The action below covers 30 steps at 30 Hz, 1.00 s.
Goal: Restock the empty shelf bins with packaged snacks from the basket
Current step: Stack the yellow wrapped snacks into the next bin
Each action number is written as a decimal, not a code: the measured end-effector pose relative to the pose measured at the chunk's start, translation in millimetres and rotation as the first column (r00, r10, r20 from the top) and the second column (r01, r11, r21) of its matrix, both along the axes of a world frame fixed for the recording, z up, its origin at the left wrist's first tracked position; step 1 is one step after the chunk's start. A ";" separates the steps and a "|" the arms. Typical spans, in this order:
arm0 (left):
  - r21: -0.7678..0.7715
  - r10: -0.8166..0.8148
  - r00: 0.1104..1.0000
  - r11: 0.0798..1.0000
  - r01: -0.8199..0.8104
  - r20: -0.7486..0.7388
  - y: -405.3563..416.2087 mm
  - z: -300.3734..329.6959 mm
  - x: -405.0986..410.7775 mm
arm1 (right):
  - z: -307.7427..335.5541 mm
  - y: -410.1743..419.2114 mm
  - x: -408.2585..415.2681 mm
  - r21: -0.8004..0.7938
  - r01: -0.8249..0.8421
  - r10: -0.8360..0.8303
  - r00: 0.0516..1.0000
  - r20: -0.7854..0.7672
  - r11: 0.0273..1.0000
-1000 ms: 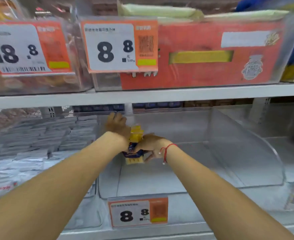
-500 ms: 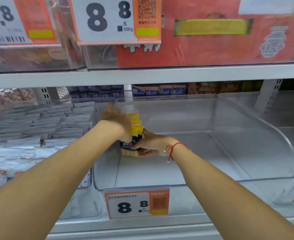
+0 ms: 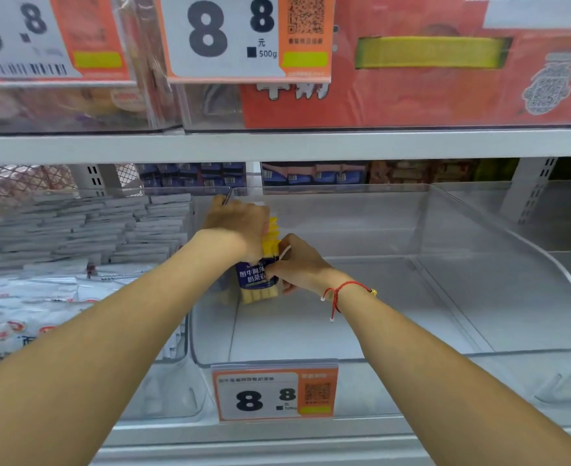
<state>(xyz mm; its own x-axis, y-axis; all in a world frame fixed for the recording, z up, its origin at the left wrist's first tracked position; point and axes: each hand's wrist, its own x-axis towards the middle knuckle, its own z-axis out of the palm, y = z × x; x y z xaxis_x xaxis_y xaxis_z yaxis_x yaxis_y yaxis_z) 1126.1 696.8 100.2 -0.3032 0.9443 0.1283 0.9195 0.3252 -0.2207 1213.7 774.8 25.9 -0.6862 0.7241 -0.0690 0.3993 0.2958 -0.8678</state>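
both hands deep in the clear bin point(image 3: 499, 264) on the lower shelf; left hand point(image 3: 240, 227) clasping the top of the snack packs point(image 3: 259, 277), right hand point(image 3: 297, 265) pinching their right side; packs upright at the bin's back left, bottoms on its floor; orange price tag point(image 3: 274, 391) clipped to the front.
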 end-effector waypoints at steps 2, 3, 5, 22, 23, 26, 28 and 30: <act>0.042 0.018 1.000 0.999 -0.017 -0.016 0.7 -1.4 0.2 | 0.0 -1.2 -0.5 -0.057 0.019 -0.020 1.000 -0.006 0.998; 0.052 0.030 0.999 0.998 -0.028 -0.034 1.0 -2.2 0.6 | 0.7 -2.2 -0.5 -0.099 0.028 -0.030 0.999 -0.019 0.995; 0.050 0.049 0.995 0.998 -0.045 -0.086 0.9 -3.1 1.7 | 2.8 -4.8 0.3 -0.144 0.017 -0.023 0.999 -0.041 0.989; -0.325 -0.083 0.982 0.945 0.022 -0.173 -33.3 3.7 4.5 | 43.2 -50.1 45.6 -0.206 -0.127 0.171 0.962 0.212 0.970; -0.284 -0.074 0.986 0.958 0.030 -0.146 -42.3 3.7 6.3 | 49.3 -59.3 55.2 -0.181 -0.138 0.175 0.961 0.212 0.974; -0.094 -0.065 0.997 0.994 0.060 -0.048 -76.4 7.9 21.3 | 67.4 -89.1 81.7 0.011 -0.093 0.090 0.982 0.168 0.996; 0.079 -0.080 0.996 0.993 0.082 -0.029 -100.3 10.7 36.7 | 72.2 -106.2 100.7 0.102 -0.029 0.026 0.999 0.031 0.994; 0.280 -0.076 0.996 0.958 0.063 0.038 -126.8 12.1 54.7 | 71.0 -124.5 121.4 0.207 0.035 -0.014 0.995 -0.101 0.978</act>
<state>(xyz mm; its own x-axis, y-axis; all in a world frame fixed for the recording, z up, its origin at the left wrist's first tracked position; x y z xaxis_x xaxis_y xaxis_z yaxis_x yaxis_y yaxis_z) 1180.9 570.0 112.4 -0.2503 0.8920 0.3764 0.9493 0.3025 -0.0857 1335.2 650.3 97.0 -0.6641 0.7319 0.1525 0.3239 0.4655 -0.8236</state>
